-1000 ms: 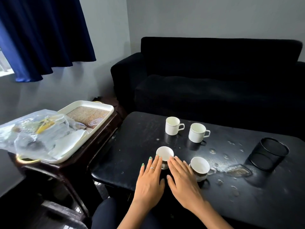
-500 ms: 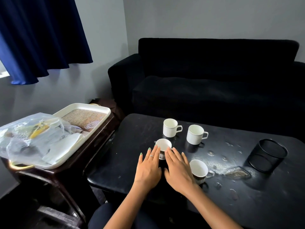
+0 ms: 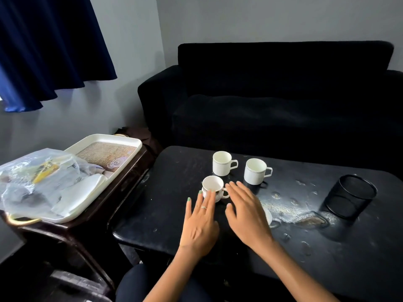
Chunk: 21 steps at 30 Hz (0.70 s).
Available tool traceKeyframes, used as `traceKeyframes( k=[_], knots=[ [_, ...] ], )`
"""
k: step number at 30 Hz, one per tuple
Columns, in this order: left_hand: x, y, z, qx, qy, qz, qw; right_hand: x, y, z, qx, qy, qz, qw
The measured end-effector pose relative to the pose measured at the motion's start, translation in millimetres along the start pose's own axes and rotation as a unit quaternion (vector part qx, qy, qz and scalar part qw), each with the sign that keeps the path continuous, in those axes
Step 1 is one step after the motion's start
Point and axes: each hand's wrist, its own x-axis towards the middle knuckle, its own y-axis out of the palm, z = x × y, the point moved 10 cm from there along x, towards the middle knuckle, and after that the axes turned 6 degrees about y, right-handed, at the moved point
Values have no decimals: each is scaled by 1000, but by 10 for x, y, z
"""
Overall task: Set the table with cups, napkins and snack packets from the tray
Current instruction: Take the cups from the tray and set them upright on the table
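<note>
Two plain white cups [image 3: 222, 163] [image 3: 255, 174] stand at the back of the black table [image 3: 174, 214]. A patterned white cup [image 3: 213, 189] stands in front of them. My left hand [image 3: 201, 223] lies flat and open, its fingertips against that cup's near side. My right hand [image 3: 246, 212] hovers open just right of it and hides most of a fourth cup [image 3: 268, 216]. The white tray [image 3: 122, 144] sits on a side stand at left and carries a clear plastic bag [image 3: 39, 182] with packets and white napkins [image 3: 85, 188].
A black mesh holder [image 3: 349, 197] stands on the table's right part. Worn, flaking patches [image 3: 305, 219] mark the tabletop near it. A black sofa [image 3: 283, 105] runs behind the table. The dark wooden stand [image 3: 87, 232] sits close to the table's left edge. A blue curtain [image 3: 50, 46] hangs at upper left.
Both hands have shifted forward over the table, and the right hand now covers most of the front right cup. The cups stay in place.
</note>
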Motion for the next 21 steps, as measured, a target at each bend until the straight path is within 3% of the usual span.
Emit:
traceKeyframes(
  k=[3, 7, 16, 21],
  knots=[
    [-182, 30, -388, -17, 63, 3, 998, -278, -302, -214, 62, 35, -71, 995],
    [-414, 67, -813, 25, 126, 4, 992, -694, -416, -425, 60, 32, -93, 993],
    [-432, 99, -1005, 90, 146, 12, 985, -967, -83, -643, -67, 39, 19, 997],
    [-357, 158, -985, 112, 142, 21, 983, -932, 7, -694, -95, 40, 34, 994]
  ],
)
